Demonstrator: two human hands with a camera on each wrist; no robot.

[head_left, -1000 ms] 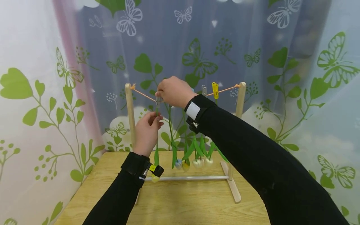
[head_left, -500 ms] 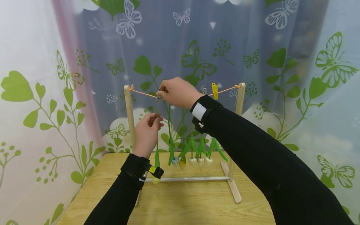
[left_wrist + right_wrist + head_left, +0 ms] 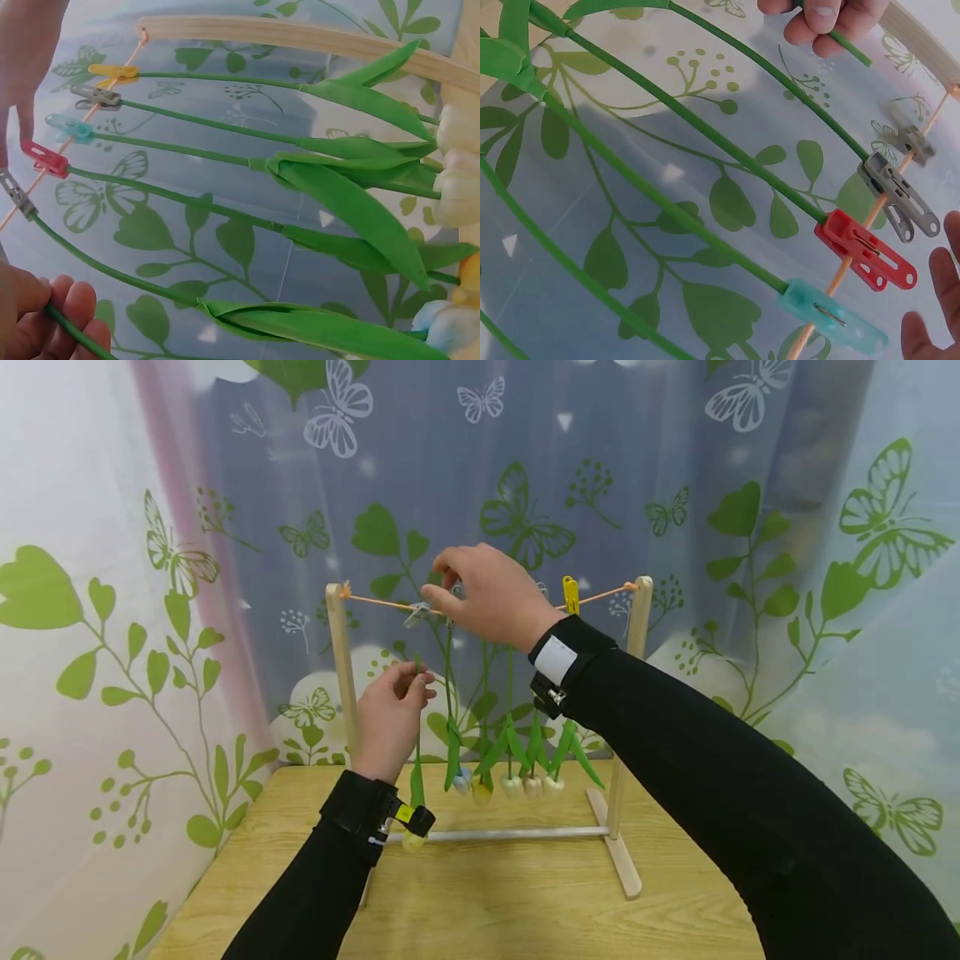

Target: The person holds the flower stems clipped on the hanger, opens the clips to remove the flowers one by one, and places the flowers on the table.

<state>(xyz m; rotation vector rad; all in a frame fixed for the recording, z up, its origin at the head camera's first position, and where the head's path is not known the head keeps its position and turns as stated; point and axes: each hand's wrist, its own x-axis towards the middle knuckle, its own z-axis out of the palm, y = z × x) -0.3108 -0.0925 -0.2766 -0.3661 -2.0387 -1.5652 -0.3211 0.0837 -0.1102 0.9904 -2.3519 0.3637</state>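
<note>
My left hand (image 3: 392, 710) pinches the green stem of a yellow artificial tulip (image 3: 417, 785), which hangs bloom down. In the right wrist view the cut stem end pokes out past the fingertips, apart from the line. My right hand (image 3: 491, 593) is just right of a grey clothespin (image 3: 417, 613), thumb and fingers spread, holding nothing. That clothespin sits tilted on the orange string (image 3: 375, 602) and looks blurred in the right wrist view. Beside it, another grey clothespin (image 3: 892, 193), a red one (image 3: 864, 247) and a teal one (image 3: 829, 315) each grip a tulip stem.
A wooden frame with a left post (image 3: 341, 668) and right post (image 3: 630, 693) carries the string. Its white crossbar (image 3: 517, 834) runs low over the wooden table (image 3: 480, 910). Several tulips hang head down, including a blue one (image 3: 462, 781). A yellow clothespin (image 3: 572, 595) sits at right.
My right hand has let go of the grey clothespin and moved slightly right and up. The clothespin has tipped over on the string. The tulip stem has come away from it, still in my left hand.
</note>
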